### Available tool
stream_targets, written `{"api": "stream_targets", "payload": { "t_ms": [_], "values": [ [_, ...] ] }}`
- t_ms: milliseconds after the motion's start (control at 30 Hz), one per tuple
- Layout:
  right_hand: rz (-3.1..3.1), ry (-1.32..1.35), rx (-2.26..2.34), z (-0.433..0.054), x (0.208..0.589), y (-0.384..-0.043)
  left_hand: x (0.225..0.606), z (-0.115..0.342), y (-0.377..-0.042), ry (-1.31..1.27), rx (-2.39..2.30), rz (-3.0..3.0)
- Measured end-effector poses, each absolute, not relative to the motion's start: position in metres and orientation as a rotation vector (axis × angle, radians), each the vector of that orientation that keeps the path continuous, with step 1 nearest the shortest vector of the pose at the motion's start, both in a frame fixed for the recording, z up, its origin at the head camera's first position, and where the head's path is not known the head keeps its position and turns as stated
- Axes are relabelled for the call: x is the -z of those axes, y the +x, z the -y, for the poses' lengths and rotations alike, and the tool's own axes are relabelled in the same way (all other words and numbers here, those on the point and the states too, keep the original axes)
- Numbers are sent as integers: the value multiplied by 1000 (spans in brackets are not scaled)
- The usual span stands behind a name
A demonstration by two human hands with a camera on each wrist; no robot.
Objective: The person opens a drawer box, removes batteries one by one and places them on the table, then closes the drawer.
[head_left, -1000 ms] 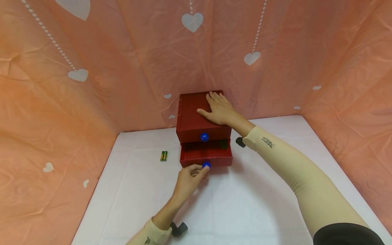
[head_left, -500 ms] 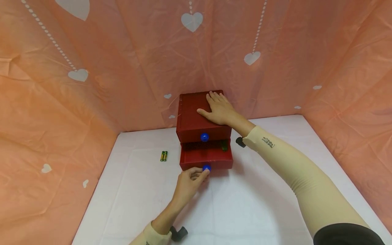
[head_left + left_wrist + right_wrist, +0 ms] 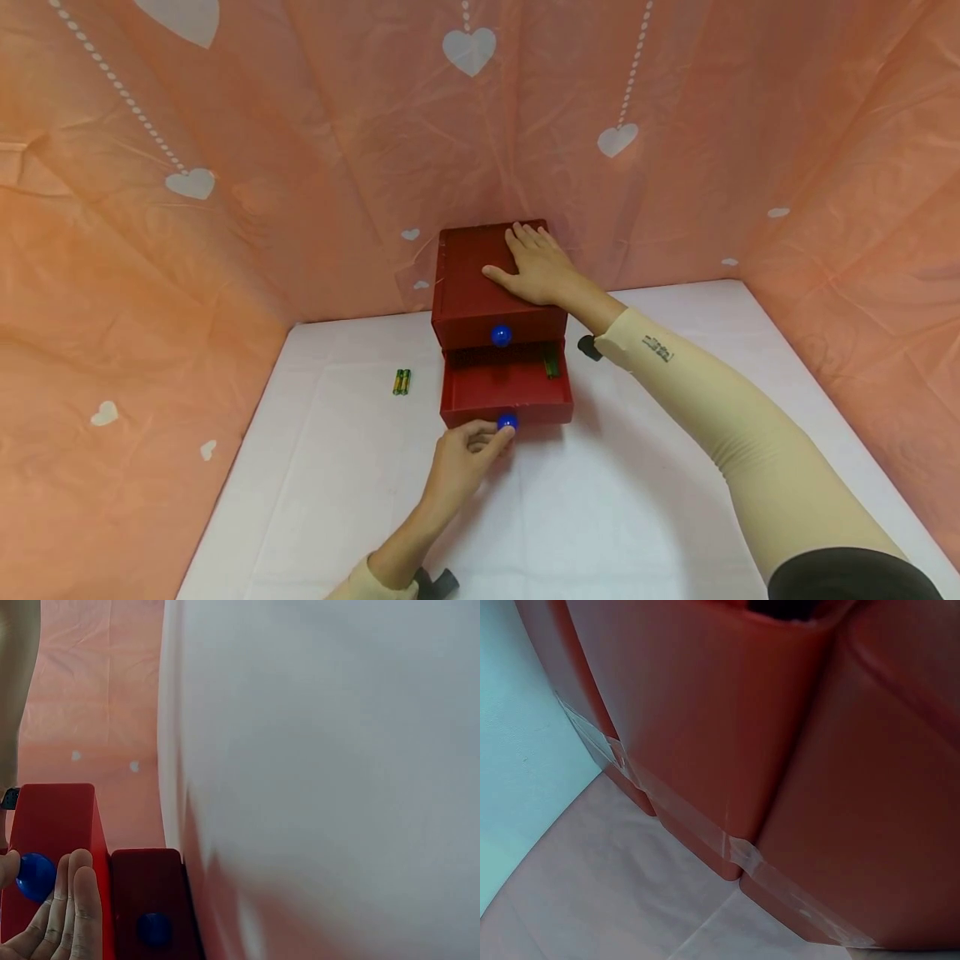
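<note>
A red drawer cabinet point(image 3: 480, 271) stands at the back of the table. Its pulled-out drawer point(image 3: 495, 385) has a blue knob point(image 3: 507, 422), which my left hand point(image 3: 459, 462) pinches between thumb and fingers. At that drawer's right inner side lies a green object point(image 3: 551, 363), partly shaded. My right hand point(image 3: 536, 271) rests flat on the cabinet's top, fingers spread. In the left wrist view the pinched drawer knob point(image 3: 36, 877) shows, and a lower drawer front point(image 3: 147, 889) with its own blue knob sits nearer the table. The right wrist view shows the cabinet's taped side point(image 3: 705, 735).
Two green-and-yellow batteries point(image 3: 402, 382) lie side by side on the white tabletop point(image 3: 345, 467), left of the cabinet. Above the pulled-out drawer is a shut one with another blue knob point(image 3: 501, 336). A peach curtain point(image 3: 330, 167) with white hearts surrounds the table.
My left hand has drawn the drawer farther out toward me by its knob, and more of the green object inside shows. The right hand stays on the cabinet's top.
</note>
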State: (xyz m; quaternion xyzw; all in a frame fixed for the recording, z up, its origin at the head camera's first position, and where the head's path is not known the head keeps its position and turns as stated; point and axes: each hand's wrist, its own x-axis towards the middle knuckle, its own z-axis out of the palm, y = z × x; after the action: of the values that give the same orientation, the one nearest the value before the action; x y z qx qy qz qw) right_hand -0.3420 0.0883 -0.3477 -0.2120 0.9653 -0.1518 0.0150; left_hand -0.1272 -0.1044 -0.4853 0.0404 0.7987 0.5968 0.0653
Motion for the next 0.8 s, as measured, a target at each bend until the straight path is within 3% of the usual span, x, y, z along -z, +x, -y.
{"api": "stream_targets", "payload": {
  "t_ms": [800],
  "values": [
    [-3007, -657, 487, -88, 348, -342, 487, 104, -112, 94, -1851, -2364]
  ]
}}
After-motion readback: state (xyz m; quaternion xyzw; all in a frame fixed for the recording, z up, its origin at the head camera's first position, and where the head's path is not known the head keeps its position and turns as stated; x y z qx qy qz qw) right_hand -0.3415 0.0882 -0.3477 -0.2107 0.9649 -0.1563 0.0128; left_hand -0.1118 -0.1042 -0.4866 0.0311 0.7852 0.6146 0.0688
